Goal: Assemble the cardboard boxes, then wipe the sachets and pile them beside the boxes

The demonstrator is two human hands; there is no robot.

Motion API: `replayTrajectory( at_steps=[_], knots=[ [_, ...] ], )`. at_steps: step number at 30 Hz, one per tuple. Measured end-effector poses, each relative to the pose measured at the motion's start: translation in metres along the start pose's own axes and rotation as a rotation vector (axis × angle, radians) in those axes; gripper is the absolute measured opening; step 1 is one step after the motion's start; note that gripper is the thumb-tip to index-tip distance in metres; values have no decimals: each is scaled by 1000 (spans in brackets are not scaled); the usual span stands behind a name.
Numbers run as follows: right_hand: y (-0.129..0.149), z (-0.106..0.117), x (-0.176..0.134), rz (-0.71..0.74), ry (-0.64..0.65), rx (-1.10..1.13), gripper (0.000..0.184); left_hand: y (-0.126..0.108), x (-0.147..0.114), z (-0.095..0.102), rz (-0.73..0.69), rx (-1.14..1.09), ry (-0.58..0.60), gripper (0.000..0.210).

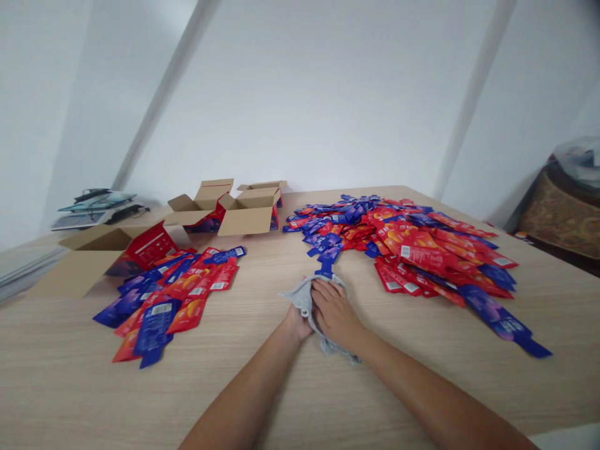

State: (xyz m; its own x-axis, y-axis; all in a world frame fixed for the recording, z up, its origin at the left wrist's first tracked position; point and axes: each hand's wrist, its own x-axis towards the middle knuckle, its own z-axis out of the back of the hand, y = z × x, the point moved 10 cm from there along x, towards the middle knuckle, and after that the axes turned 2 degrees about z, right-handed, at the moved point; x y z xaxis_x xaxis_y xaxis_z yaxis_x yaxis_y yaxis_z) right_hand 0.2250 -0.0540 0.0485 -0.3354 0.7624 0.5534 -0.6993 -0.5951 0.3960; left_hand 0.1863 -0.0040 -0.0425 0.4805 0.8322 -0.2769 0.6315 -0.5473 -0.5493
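Head view: from where I stand, both hands are at the soft grey fabric cloth (304, 297). Right hand (334, 310) has its fingers together, pressed down on it. Left hand (300, 322) cups from below; its fingers are hidden, can't tell how they close. A flat, shiny blue plastic pouch (324, 268) is partly inside the cloth, one end poking out beyond it. Risks, my read: uneven pressure could slide the slick film out of the cloth. Hard squeezing could crease the pouch or stress a seam. Loose red-and-blue pouch heap (415, 244) starts just beyond the cloth and spreads right; a forward shove could snag its edge, mixing pieces. Smaller red-and-blue pouch pile (187, 287), left of the cloth, sits safer.
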Motion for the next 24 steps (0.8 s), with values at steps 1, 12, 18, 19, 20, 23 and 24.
replayTrajectory(
  at_steps=[1,12,18,19,20,23,24],
  knots=[
    [1,-5,2,0,30,-67,42,0,0,-1,-10,-24,6,23],
    [-140,-2,-19,-567,-240,737,41,13,-9,-21,-11,343,78,35],
    [-132,-1,-12,-513,-287,784,31,19,-8,-21,17,523,83,43],
    [-134,1,-12,-525,-313,757,29,21,-9,-22,37,540,99,42],
    [-136,4,-13,-534,-331,729,28,23,-9,-23,52,555,113,41],
    [-143,13,-17,-551,-381,666,24,15,-8,-20,70,612,117,38],
    [-147,18,-19,-560,-405,647,24,7,-7,-15,52,643,87,37]
  ],
)
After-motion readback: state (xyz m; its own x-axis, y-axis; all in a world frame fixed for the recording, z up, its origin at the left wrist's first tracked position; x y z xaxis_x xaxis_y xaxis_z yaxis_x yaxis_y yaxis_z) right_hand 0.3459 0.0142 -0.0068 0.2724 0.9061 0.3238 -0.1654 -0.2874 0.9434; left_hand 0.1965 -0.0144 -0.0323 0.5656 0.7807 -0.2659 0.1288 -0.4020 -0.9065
